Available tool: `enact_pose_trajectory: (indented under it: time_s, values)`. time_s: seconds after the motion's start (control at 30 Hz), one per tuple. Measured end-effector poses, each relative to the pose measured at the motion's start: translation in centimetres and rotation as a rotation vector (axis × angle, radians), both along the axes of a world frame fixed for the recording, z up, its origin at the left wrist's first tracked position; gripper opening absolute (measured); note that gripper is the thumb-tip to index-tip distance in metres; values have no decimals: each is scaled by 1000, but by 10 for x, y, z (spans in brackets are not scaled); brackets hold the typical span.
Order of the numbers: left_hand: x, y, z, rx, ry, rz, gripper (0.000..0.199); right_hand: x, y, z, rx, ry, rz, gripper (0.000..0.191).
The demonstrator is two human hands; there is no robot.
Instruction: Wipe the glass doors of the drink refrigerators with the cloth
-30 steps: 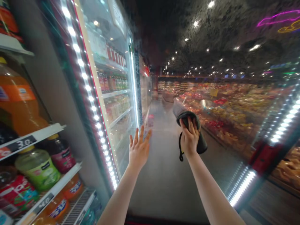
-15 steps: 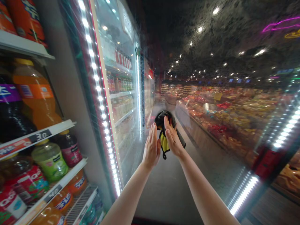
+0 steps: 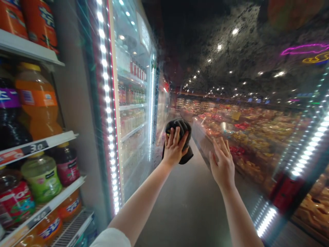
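A dark grey cloth (image 3: pixel 187 156), bunched up, is under my left hand (image 3: pixel 174 145) in the middle of the view. The fingers of that hand lie over the cloth and hold it against what looks like a clear glass pane. To the right, my right hand (image 3: pixel 223 161) is raised apart from the cloth, its fingers stretched upward with nothing in them. Whether its fingertips touch the glass I cannot tell. The cloth's yellow side, seen earlier, is almost wholly hidden.
At left, shelves hold an orange soda bottle (image 3: pixel 37 103), a green-labelled bottle (image 3: pixel 42 178) and cans. A price rail (image 3: pixel 38 145) juts out. Beyond stands a lit drinks fridge (image 3: pixel 132 103). An LED strip (image 3: pixel 305 154) runs along the right; heaped goods (image 3: pixel 257 137) show behind the glass.
The cloth has passed from my right hand to my left and shifted slightly left. My right hand has moved right, away from it. The view has turned a little.
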State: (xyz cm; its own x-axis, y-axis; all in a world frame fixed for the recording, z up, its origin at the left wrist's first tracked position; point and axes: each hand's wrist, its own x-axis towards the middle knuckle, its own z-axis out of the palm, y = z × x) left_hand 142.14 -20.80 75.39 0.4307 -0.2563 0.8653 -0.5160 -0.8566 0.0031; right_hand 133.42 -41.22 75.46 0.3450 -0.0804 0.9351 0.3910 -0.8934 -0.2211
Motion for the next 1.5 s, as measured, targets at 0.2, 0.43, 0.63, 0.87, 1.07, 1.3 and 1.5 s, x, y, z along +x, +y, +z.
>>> enact_pose_trajectory:
  time_s: [0.2, 0.43, 0.63, 0.87, 1.07, 1.3, 1.5]
  values:
    - [-7, 1, -27, -182, -77, 87, 72, 3, 4, -6, -136, 102, -124, 53]
    - [1, -11, -36, 88, -113, 8, 63, 12, 10, -10, -183, 158, -180, 62]
    - [14, 63, -15, -206, -142, 181, 62, 23, 7, -17, -214, 180, -183, 71]
    - [0, 44, -99, -91, -99, 148, 57, 30, 5, -20, -226, 225, -192, 74]
    - [18, 78, -4, -103, -138, 167, 61, 30, 10, -21, -192, 208, -223, 77]
    - [17, 102, -89, -346, -130, 281, 67, 28, 67, -32, -265, 145, -77, 75]
    - [16, 96, -96, -159, -102, 215, 64, 41, 137, -35, -419, 187, 94, 63]
